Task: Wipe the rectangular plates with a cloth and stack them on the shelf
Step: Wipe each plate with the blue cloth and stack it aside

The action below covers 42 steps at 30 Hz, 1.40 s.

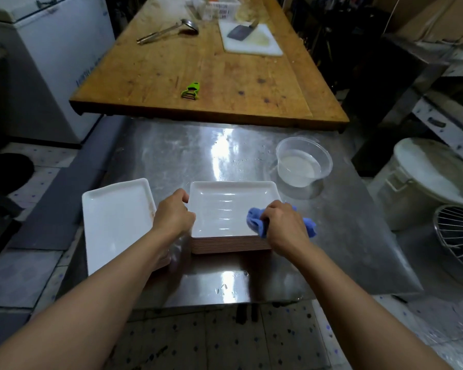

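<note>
My left hand (175, 212) curled over the left rim of the top rectangular plate (230, 209), steadying it. My right hand (283, 225) was bunched around a blue cloth (257, 222), pressing it onto the plate's right side. That plate sat on a stack of plates (230, 245) directly under both hands, on the wet steel bench (171, 156). A second stack, topped by another white plate (115, 222), lay just left of my left hand, part of it jutting past the bench's near left edge. A clear tub of water (303, 166) stood beyond my right hand, near the stack.

I judged the risks as these: a hard sideways wipe could slide the glossy top plate off its stack if my left hand loosened; my left forearm, passing over the overhanging stack, could nudge it to the floor; a far stroke could knock the tub. No shelf was in view.
</note>
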### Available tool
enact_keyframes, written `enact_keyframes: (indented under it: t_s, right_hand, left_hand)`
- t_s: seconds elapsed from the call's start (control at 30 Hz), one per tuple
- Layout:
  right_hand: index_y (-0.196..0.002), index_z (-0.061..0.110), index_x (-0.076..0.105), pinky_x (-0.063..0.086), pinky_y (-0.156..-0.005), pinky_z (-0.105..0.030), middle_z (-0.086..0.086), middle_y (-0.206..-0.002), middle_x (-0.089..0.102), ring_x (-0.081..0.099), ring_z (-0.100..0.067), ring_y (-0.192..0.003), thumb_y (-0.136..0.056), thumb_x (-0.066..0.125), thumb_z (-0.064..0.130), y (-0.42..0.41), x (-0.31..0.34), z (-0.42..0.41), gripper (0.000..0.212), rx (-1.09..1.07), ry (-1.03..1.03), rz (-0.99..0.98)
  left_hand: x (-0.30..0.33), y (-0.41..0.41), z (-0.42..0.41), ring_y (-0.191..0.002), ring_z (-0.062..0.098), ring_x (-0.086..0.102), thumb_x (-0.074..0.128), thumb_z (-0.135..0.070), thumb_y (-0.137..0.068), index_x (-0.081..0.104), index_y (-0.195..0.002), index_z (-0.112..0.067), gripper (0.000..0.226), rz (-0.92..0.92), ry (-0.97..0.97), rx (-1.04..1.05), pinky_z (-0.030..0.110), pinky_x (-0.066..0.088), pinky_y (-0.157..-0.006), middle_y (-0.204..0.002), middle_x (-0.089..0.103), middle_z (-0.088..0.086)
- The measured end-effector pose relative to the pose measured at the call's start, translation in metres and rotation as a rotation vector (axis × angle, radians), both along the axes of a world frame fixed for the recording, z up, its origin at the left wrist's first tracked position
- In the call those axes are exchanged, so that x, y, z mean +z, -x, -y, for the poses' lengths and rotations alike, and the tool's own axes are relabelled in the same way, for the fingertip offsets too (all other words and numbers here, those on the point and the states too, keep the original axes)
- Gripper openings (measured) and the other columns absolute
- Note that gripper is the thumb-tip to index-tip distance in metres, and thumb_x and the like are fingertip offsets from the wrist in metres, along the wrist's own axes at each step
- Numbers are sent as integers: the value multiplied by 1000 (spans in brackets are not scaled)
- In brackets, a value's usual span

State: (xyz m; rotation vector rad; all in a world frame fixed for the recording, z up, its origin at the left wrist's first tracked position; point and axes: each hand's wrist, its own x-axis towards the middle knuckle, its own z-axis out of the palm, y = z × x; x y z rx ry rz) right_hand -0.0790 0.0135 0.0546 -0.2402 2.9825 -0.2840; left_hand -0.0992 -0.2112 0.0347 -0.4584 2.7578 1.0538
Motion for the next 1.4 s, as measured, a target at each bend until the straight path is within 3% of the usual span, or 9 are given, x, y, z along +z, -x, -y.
enact_keyframes:
  t_s: [0.23, 0.43, 0.53, 0.6, 0.73, 1.07, 1.2, 1.33, 1.4]
  right_hand:
    - [-114, 5, 53, 31, -84, -37, -13, -119, 50, 43, -31, -110, -88, 44, 6, 53, -14, 5, 27, -44, -87, -140]
    - [-131, 19, 48, 29, -95, -37, -4, -139, 37, 37, -33, -120, -70, 68, 10, 39, -26, 32, 65, 10, 60, -46]
    - [-136, 28, 46, 28, -98, -39, 2, -148, 30, 28, -31, -129, -83, 60, 14, 29, -29, 59, 57, 114, 99, 9]
    - [-130, 32, 53, 33, -95, -38, 3, -144, 38, 32, -30, -127, -85, 58, 14, 25, -29, 71, 49, 200, 168, 38]
    - [-118, 23, 66, 38, -95, -49, -5, -130, 52, 43, -31, -119, -80, 50, 15, 8, -23, 70, 43, 301, 316, 187]
    - [-115, 29, 60, 21, -77, -29, 6, -122, 52, 42, -22, -113, -86, 55, 10, -15, -3, -3, 36, 71, 26, 14]
    - [-117, 15, 60, 26, -78, -31, -4, -124, 49, 41, -27, -110, -88, 49, 5, -24, 2, -23, 32, 36, -82, -67]
    - [-109, 7, 59, 35, -86, -35, -15, -118, 47, 41, -30, -109, -93, 42, 6, -33, 5, -27, 24, -95, -12, -103]
    - [-96, 6, 59, 39, -82, -35, -17, -109, 48, 45, -29, -102, -89, 43, 0, -38, 8, -31, 18, -197, 166, -148]
  left_hand:
    - [-2, 2, -2, -86, 27, 57, 61, -9, -83, 51, -100, -11, 20, -39, 37, -61, 37, 47, -74, -86, 62, 7]
    - [-4, 3, -1, -88, 26, 58, 59, -11, -83, 49, -102, -13, 22, -26, 55, -68, 38, 48, -76, -89, 61, 5]
    - [-4, 3, -1, -88, 26, 58, 59, -13, -85, 49, -105, -14, 22, -13, 56, -64, 36, 48, -76, -92, 61, 5]
    - [-4, 3, 0, -84, 26, 57, 59, -15, -85, 50, -105, -14, 21, -9, 32, -47, 34, 45, -72, -89, 60, 6]
    - [-3, 3, 1, -81, 26, 55, 59, -12, -84, 50, -103, -13, 20, -6, 25, -21, 31, 40, -66, -91, 63, 8]
    - [-1, 2, -6, -84, 24, 47, 49, -3, -81, 50, -97, -10, 17, -23, 157, -13, 31, 35, -67, -103, 61, 11]
    - [-3, 0, -10, -94, 30, 55, 51, -4, -83, 54, -106, -7, 23, -37, 201, 2, 31, 37, -69, -108, 61, 14]
    - [-3, -5, -12, -103, 33, 55, 58, -9, -83, 55, -115, -4, 33, -23, 219, 10, 34, 43, -78, -118, 59, 16]
    - [4, -12, -17, -112, 35, 52, 62, -16, -83, 47, -124, -4, 45, -8, 276, 1, 39, 44, -85, -129, 48, 17]
